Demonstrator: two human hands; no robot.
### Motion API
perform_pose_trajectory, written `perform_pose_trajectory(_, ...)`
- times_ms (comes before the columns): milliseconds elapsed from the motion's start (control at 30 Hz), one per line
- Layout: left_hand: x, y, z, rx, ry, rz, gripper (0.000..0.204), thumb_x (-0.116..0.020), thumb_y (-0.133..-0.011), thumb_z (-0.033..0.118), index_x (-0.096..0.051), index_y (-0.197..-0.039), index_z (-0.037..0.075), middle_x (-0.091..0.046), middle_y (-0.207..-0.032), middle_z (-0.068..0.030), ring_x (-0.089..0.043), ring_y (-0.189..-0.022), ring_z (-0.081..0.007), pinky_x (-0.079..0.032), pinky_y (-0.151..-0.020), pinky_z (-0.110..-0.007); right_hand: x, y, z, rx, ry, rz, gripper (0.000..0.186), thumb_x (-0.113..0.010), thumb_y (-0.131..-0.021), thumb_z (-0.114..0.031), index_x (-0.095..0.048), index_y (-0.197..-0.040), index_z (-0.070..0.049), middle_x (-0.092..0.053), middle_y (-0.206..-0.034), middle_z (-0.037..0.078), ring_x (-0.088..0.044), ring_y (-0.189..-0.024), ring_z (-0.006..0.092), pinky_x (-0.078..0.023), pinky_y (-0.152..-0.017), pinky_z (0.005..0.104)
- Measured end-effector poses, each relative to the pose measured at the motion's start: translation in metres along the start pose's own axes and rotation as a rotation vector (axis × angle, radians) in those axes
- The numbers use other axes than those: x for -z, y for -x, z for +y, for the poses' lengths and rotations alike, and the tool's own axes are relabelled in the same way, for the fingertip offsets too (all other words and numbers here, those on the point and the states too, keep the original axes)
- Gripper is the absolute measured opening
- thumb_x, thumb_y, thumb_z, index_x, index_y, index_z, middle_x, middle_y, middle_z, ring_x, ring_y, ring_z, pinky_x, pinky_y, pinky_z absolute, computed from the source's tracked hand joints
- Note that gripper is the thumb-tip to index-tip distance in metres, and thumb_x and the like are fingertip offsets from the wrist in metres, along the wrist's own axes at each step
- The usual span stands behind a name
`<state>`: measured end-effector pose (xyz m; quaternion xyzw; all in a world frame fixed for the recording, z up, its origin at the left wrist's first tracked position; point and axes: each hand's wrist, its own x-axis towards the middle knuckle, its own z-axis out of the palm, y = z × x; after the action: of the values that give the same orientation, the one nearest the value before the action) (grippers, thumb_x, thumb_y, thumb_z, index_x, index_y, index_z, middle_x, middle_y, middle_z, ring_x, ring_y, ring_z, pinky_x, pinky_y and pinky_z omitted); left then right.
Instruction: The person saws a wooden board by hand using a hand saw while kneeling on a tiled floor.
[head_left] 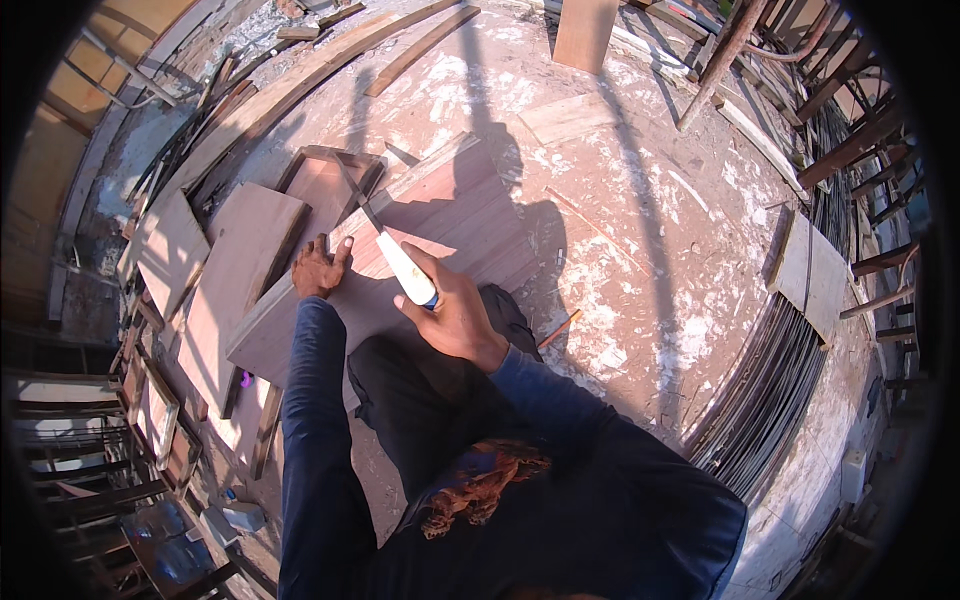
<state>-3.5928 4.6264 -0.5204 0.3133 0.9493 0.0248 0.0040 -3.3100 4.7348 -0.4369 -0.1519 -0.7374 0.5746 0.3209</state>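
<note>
- The right hand [450,312] is wrapped tight around the white, blue-ended handle of a hand saw [395,255]; its thin dark blade runs up and left over the wood.
- The left hand [320,268] lies with fingers spread on the near left part of the large reddish-brown plywood board [440,215]. It grips nothing and only presses the board down.
- The board lies flat on the dusty, white-stained concrete floor [640,240], just in front of the person's bent knees in dark trousers.
- Risk: the left hand's fingertips are near the blade. If the saw jumps out of its line or the board slides, I think the teeth could reach them.
- Risk: the board has no clamp, only the hand's weight, so it may turn under a strong stroke.
- Edges: the left edge of the board is just beside other flat brown wooden panels [240,270]; they overlap a little, so there is not much room on that side.
- Open room: to the right and beyond the board the floor is mostly bare. An orange pencil [560,328] lies near the right knee, and a bundle of dark steel rods [770,390] lies well apart at the right.
</note>
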Motion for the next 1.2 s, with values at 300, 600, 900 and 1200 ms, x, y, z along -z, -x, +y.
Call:
perform_pose_trajectory(300,0.001,0.011,-0.003,0.052,0.044,0.004,0.091,-0.041,-0.084,0.084,-0.055,-0.139,0.012,-0.061,-0.132,-0.0187,-0.054,-0.129,-0.0332,-0.036,-0.108,-0.050,-0.002,-0.080,-0.038,0.035,0.120,-0.181,0.055,-0.070,-0.082,-0.014,-0.054,-0.131,0.004,-0.065,-0.109,0.029,-0.062,-0.107,0.0442,-0.049,-0.090,0.0449)
perform_pose_trajectory(600,0.001,0.030,0.025,-0.027,0.105,0.062,0.095,-0.043,-0.081,0.086,-0.056,-0.138,0.010,-0.063,-0.124,-0.0158,-0.055,-0.125,-0.0316,-0.034,-0.107,-0.051,0.065,-0.174,-0.192,0.329,-0.302,0.053,0.016,-0.059,-0.092,-0.010,-0.062,-0.076,-0.005,-0.058,-0.063,0.000,-0.053,-0.050,0.0079,-0.043,-0.047,0.0236)
perform_pose_trajectory(900,-0.015,-0.018,-0.022,0.078,0.060,0.002,0.093,-0.042,-0.082,0.085,-0.057,-0.139,0.014,-0.061,-0.133,-0.0162,-0.056,-0.127,-0.0328,-0.039,-0.106,-0.051,0.172,-0.050,-0.027,0.174,0.283,0.564,0.031,-0.076,-0.089,-0.010,-0.068,-0.115,0.005,-0.069,-0.091,0.010,-0.062,-0.082,0.0139,-0.048,-0.074,0.0291)
perform_pose_trajectory(1200,-0.095,-0.156,-0.093,-0.042,0.230,-0.397,0.118,-0.077,-0.052,0.080,-0.054,-0.140,0.004,-0.060,-0.137,-0.0193,-0.057,-0.127,-0.0350,-0.045,-0.106,-0.044,0.192,0.202,0.201,-0.208,1.223,0.472,0.050,-0.075,-0.085,-0.016,-0.063,-0.133,-0.012,-0.073,-0.095,0.018,-0.071,-0.080,0.0373,-0.057,-0.069,0.0424)
